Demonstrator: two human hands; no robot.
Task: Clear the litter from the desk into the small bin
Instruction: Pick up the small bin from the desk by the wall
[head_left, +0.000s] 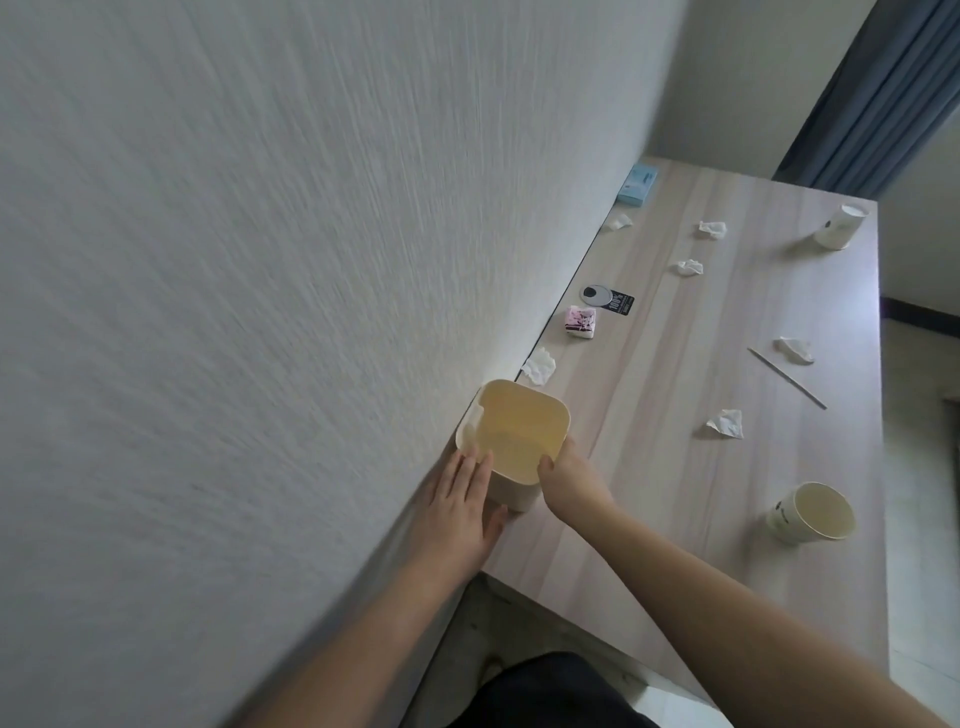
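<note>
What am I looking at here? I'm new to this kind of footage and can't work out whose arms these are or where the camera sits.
There is no machine: a person wears one camera on the head, looking down at their own arms. The left hand lies flat against the side of a small cream bin by the wall; the right hand grips its near rim. The bin looks empty. On the wooden desk lie crumpled tissues, such as one near the bin, a thin stick, two paper cups, a pink packet and a blue packet.
</note>
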